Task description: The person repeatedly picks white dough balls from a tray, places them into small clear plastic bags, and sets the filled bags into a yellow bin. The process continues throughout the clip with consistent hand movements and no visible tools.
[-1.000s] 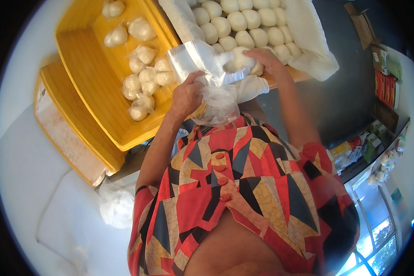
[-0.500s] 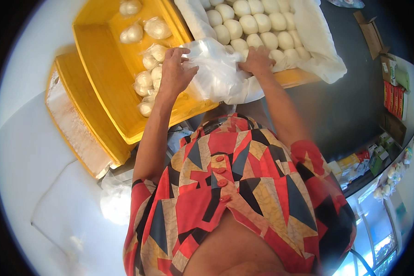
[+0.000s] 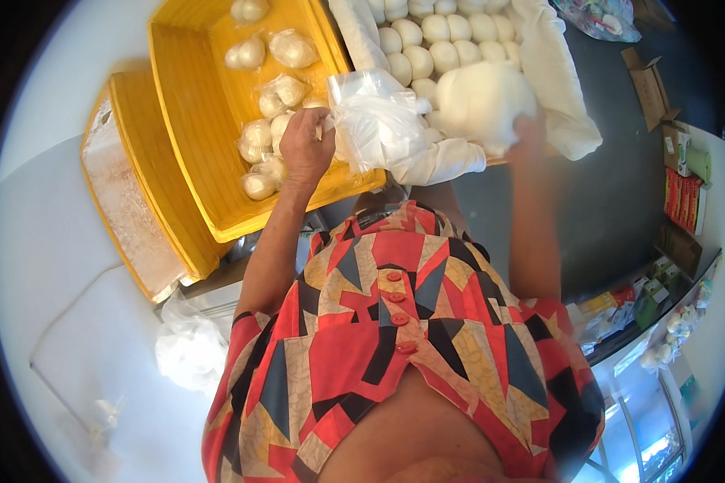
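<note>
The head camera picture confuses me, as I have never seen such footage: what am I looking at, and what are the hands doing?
A camera worn on a person's head looks straight down, so you see their patterned shirt and both arms reaching forward. The round fisheye lens bends straight edges. The left hand grips a clear plastic bag at its opening, over a yellow crate of bagged dough balls. The right hand lifts a big white dough lump, blurred, above a cloth-lined tray holding rows of round dough balls. A second yellow crate sits beneath, to the left.
</note>
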A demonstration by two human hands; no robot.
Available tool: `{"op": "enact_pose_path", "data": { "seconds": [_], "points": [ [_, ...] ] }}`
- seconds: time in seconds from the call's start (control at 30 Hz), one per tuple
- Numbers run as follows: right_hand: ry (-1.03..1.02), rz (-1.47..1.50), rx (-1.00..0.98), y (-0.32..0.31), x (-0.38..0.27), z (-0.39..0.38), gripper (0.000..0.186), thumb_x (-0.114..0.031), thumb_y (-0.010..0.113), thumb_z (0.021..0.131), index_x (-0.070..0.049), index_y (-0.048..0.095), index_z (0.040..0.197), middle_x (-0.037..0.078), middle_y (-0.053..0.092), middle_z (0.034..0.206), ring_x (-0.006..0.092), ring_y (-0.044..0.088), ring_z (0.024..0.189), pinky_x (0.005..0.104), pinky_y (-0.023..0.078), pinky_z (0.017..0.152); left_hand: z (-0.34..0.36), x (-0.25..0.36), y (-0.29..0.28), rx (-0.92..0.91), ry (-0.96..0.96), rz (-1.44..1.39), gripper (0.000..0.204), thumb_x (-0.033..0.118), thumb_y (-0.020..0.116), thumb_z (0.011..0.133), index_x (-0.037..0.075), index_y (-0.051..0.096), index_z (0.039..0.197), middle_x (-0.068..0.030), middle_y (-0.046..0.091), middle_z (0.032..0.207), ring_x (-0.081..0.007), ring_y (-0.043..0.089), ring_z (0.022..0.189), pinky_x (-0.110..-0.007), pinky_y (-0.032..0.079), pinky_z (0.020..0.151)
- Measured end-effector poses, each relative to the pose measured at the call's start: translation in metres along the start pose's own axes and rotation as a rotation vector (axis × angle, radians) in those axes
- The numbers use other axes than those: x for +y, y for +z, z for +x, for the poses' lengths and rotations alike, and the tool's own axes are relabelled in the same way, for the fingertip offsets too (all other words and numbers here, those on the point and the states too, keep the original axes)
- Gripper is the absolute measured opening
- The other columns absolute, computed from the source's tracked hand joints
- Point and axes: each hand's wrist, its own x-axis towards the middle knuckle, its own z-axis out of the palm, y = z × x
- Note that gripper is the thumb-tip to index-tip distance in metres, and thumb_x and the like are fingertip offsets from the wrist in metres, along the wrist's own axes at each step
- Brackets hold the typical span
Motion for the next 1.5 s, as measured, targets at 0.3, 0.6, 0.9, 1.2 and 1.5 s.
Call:
{"op": "enact_pose_path", "data": {
  "seconds": [0.3,0.6,0.9,1.2,1.5],
  "points": [
    [-0.026,-0.489,-0.593,0.061,0.064,0.013,0.063,-0.019,0.076,0.065,0.002,0.055,0.121,0.015,0.050,0.131,0.0232,0.050,0.118,0.0346,0.040,0.100,0.022,0.053,-0.033,-0.081,-0.113,-0.415,0.006,0.007,0.062,0.088,0.001,0.063,0.090,-0.0135,0.066,0.074,-0.0205,0.063,0.062,-0.029,0.050,0.058],
    [0.116,-1.156,-0.417,0.077,0.052,0.048,0.070,-0.053,0.072,0.073,0.001,0.058,0.116,0.022,0.065,0.103,0.0328,0.063,0.098,0.0388,0.050,0.084,0.009,0.081,-0.036,-0.142,-0.038,-0.376,0.017,0.015,0.063,0.090,0.002,0.061,0.080,-0.0040,0.056,0.061,-0.0106,0.050,0.053,-0.027,0.041,0.050],
    [-0.543,-2.254,-1.176,0.097,-0.018,0.047,0.012,-0.016,0.062,0.076,-0.006,0.054,0.078,0.009,0.060,0.076,0.0243,0.060,0.068,0.0353,0.045,0.068,0.058,0.036,-0.093,-0.142,-0.628,-1.184,0.024,0.018,0.059,0.089,0.005,0.058,0.070,-0.0022,0.053,0.059,-0.0089,0.042,0.051,-0.022,0.033,0.050],
    [-0.899,-1.134,-0.602,0.150,-0.029,0.076,0.016,-0.015,0.070,0.077,-0.005,0.058,0.078,0.004,0.060,0.071,0.0167,0.059,0.062,0.0301,0.045,0.057,0.055,0.053,-0.109,-0.249,-0.326,-1.372,0.030,0.004,0.051,0.092,-0.003,0.058,0.120,-0.0165,0.066,0.107,-0.0183,0.067,0.081,-0.027,0.056,0.075],
    [0.318,-0.300,-0.483,0.186,-0.028,0.035,0.052,-0.005,0.067,0.083,0.001,0.045,0.129,0.011,0.065,0.090,0.0077,0.053,0.061,0.0160,0.036,0.048,0.048,0.057,-0.083,-0.281,-0.320,-1.334,0.026,0.004,0.063,0.087,0.000,0.063,0.113,-0.0095,0.066,0.102,-0.0122,0.064,0.081,-0.024,0.053,0.070]
  ]
}}
